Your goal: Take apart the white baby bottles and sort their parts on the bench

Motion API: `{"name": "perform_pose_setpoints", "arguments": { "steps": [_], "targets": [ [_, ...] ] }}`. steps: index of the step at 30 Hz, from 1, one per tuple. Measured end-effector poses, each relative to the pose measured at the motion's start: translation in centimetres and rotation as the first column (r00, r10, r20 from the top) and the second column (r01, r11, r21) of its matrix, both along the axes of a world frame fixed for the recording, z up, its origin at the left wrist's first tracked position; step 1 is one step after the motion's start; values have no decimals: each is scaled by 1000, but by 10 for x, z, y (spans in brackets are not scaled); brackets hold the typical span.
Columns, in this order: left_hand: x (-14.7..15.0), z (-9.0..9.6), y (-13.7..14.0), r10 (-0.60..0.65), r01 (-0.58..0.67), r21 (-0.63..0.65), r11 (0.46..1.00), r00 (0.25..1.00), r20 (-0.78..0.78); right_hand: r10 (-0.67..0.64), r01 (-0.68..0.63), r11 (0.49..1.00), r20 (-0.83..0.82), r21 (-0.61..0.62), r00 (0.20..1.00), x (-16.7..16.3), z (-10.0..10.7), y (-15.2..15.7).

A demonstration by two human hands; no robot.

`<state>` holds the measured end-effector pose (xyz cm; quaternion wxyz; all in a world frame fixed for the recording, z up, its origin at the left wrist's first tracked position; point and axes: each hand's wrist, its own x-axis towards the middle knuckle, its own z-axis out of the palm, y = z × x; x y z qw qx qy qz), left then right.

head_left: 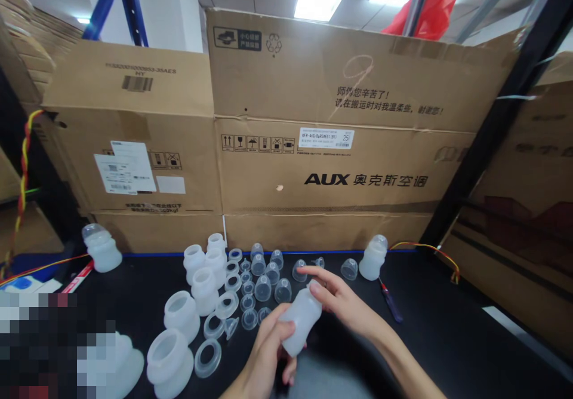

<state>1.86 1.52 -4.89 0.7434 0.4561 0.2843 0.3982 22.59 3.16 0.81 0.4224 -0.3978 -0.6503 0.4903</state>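
My left hand [268, 342] is wrapped round the body of a white translucent baby bottle [301, 324], tilted with its neck up to the right. At the neck, my right hand [338, 297] has its thumb pressed on the bottle, while the index finger stretches out past the mouth. Its other fingers are partly hidden. Just beyond the hands stand clear domed caps [283, 290]. Left of them lie translucent collar rings [227, 304] and small clear nipples [249, 319]. Several open bottles [170, 363] are grouped farther left.
Assembled capped bottles stand at the back left [102, 248] and back right [373, 257]. A dark-handled screwdriver [391, 303] lies by the right one. A tall cardboard sheet [326, 166] walls off the back of the black table [447, 339]. Dark posts rise at both sides.
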Motion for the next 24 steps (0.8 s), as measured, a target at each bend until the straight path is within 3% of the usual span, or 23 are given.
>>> {"name": "perform_pose_setpoints", "arguments": {
  "steps": [2,7,12,14,16,18,20,24],
  "targets": [
    [-3,5,1,20,-16,-49,999,996,87,-5,4,999,28,51,1000,9,-7,4],
    [-8,10,-1,0,-9,49,999,985,173,-287,253,953,221,168,932,28,-22,17],
    [-7,2,-3,-1,-5,43,999,993,122,-80,85,990,-53,113,995,10,-11,11],
    [-6,4,-4,37,-40,20,999,993,111,-69,61,988,50,140,996,9,-10,9],
    [-7,10,-4,80,-82,15,997,992,99,-202,141,967,309,211,929,17,-14,10],
    [-8,16,-4,114,-116,21,993,990,87,-354,218,925,494,311,794,32,-19,14],
    [-9,20,-3,130,-131,14,991,988,81,-427,259,896,541,361,724,44,-21,17],
    [-7,20,-3,151,-151,-4,989,987,58,-467,324,877,473,354,747,49,-14,18]
  ]
}}
